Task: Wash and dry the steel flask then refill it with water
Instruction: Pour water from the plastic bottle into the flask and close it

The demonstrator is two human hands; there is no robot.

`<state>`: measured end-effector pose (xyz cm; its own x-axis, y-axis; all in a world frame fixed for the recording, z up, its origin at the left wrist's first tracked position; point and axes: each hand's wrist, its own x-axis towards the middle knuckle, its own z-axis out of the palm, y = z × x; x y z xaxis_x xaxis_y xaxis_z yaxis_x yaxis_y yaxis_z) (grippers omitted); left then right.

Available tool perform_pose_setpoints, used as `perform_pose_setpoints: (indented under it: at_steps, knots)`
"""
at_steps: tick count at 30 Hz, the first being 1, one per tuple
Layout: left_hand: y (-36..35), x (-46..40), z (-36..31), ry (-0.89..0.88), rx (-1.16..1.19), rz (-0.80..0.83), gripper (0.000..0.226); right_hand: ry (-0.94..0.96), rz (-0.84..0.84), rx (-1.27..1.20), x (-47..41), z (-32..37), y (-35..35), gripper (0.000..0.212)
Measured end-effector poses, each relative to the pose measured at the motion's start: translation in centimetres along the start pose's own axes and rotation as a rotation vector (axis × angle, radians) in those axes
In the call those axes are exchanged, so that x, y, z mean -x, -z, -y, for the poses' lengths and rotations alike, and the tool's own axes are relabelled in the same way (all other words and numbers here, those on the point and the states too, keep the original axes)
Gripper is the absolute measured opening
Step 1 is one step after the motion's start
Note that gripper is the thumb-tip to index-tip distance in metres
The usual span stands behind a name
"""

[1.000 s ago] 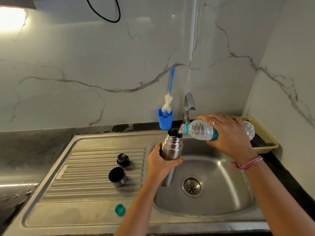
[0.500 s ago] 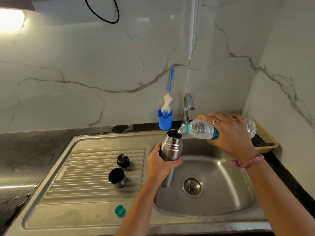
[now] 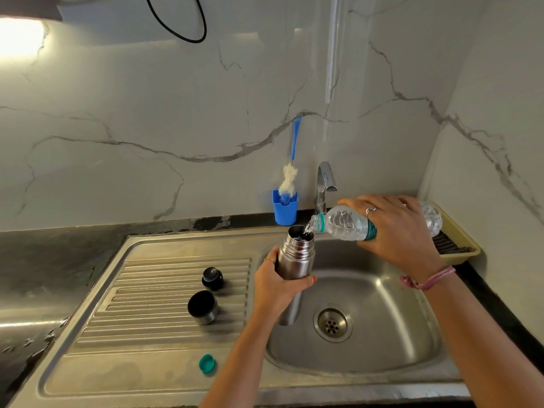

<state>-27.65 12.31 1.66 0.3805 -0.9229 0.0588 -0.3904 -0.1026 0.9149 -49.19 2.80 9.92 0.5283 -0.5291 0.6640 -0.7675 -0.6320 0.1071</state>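
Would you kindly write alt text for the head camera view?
Over a steel sink, the right hand tips a plastic water bottle into the open steel flask gripped by the left hand.

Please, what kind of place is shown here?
Most likely a home kitchen: a steel sink with a ribbed draining board, a tap at a marble-look wall, and a bottle brush in a blue holder.

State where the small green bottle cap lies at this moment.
In the head view, the green cap lies on the flat front edge of the draining board, left of the sink bowl and nearer the viewer than the steel cup.
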Motion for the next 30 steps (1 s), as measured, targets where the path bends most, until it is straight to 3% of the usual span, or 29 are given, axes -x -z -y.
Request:
perform_pose_setpoints:
  at_steps: [16, 30]
  knots:
    - [0.50, 0.54, -0.32, -0.001, 0.004, 0.003, 0.060, 0.011, -0.006, 0.036, -0.15, 0.26, 0.48, 0.076]
    - [0.45, 0.51, 0.27, 0.010, 0.016, -0.006, 0.072, 0.034, -0.012, 0.050, -0.17, 0.48, 0.53, 0.073]
